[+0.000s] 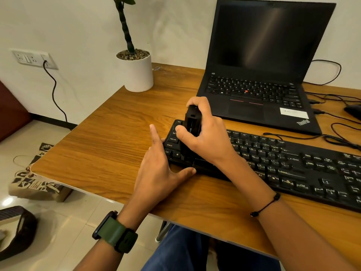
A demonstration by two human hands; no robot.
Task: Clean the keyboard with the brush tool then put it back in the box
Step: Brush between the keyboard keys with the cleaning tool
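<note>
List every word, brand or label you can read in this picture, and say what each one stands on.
"ThinkPad": palm rest of the laptop.
"Caps Lock": key on the keyboard.
"Shift", "Ctrl": left-edge keys beside the left hand.
"Alt", "Shift", "Ctrl": lower-row keys further right, blurred but legible.
White sticker on the laptop: too blurred to read.
Brush tool in the right hand: no text visible.

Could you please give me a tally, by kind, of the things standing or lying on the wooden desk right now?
Black external keyboard: 1
Open black laptop: 1
White cylindrical plant pot: 1
Black brush tool, gripped upright on the keyboard by the right hand: 1
Black mouse, partly cut off at the edge: 1
Total: 5
</note>
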